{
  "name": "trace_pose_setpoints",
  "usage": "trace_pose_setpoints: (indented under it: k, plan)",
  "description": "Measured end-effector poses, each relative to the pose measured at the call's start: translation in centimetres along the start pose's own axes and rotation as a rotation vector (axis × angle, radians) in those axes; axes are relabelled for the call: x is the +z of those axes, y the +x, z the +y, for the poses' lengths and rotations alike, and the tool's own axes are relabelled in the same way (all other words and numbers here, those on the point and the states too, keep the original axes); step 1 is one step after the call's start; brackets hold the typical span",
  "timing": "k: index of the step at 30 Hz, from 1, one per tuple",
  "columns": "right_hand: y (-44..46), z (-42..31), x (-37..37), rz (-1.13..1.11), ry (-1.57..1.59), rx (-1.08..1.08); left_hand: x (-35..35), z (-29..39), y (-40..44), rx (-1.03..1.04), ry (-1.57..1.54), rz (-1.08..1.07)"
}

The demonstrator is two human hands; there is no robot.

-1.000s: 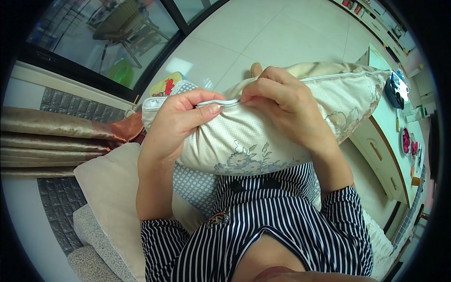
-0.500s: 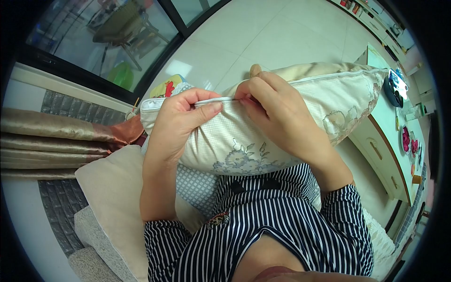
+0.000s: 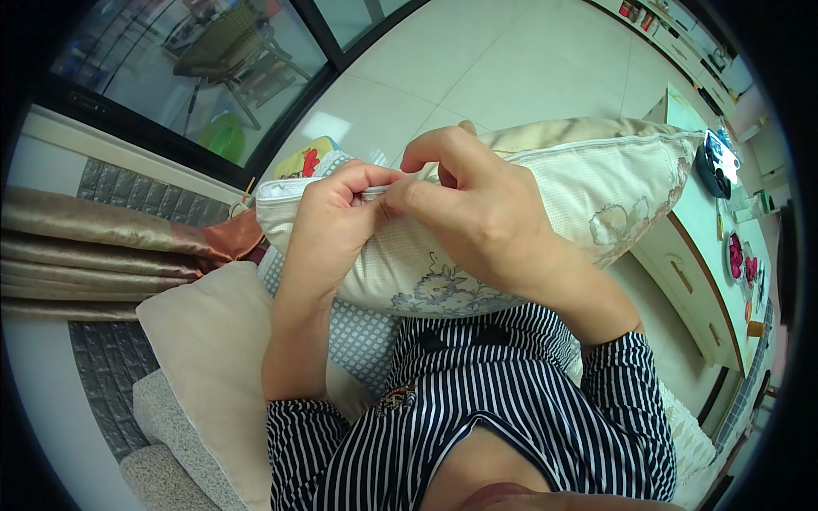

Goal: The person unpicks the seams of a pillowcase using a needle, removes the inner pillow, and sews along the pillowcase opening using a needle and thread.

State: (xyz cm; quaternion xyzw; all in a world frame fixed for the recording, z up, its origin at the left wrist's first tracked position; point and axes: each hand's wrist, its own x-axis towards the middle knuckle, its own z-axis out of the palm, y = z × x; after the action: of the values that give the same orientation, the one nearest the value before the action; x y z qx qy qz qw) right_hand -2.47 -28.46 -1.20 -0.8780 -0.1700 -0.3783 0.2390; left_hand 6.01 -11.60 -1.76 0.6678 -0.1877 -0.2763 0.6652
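A cream cushion (image 3: 545, 247) with grey-blue flower embroidery rests across my lap. Its white zipper (image 3: 613, 145) runs along the upper edge. My left hand (image 3: 328, 226) is closed, pinching the zipper edge left of the middle between thumb and forefinger. Right beside it, my right hand (image 3: 490, 213) has its thumb against the left fingertips and its forefinger bent over the zipper edge. Those fingers are closed on the edge too; the exact spot they pinch, and any zipper pull, are hidden.
A beige cushion (image 3: 204, 324) and a checked blue-grey fabric (image 3: 362, 341) lie at my left. On the right is a white table with drawers (image 3: 682, 272), bearing a dark blue container (image 3: 714, 166). A brown curtain (image 3: 102, 255) hangs beside the glass door (image 3: 196, 94).
My right hand has moved left along the zipper until its thumb meets my left fingertips. My left hand keeps its pinch and has shifted slightly. The cushion stays in place.
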Motion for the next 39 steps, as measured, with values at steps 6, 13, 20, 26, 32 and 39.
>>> trace_pose_setpoints:
  k: [6, 13, 20, 26, 32, 39]
  plan:
    - [-0.9, -0.2, -2.6, -0.052, 0.333, 0.233, -0.1, 0.3, -0.2, 0.015, -0.008, 0.004]
    - [-1.6, 1.1, -4.0, -0.005, 1.599, 0.673, 0.1, 0.1, 0.0, 0.041, 0.055, 0.058]
    - [-2.5, 2.6, -3.4, 0.512, 1.130, 0.409, -0.2, 0.2, -0.1, 0.051, 0.094, 0.048]
    - [-2.4, 3.6, -5.3, 0.685, 1.200, 0.550, -0.2, 0.2, -0.1, 0.050, 0.087, 0.052]
    - [-2.3, 4.8, -5.5, 0.731, 1.491, 0.555, -0.1, 0.3, 0.0, 0.069, 0.147, 0.066]
    - [-2.7, 6.2, -4.9, 0.676, 1.480, 0.381, -0.2, 0.3, 0.0, 0.070, 0.123, 0.063]
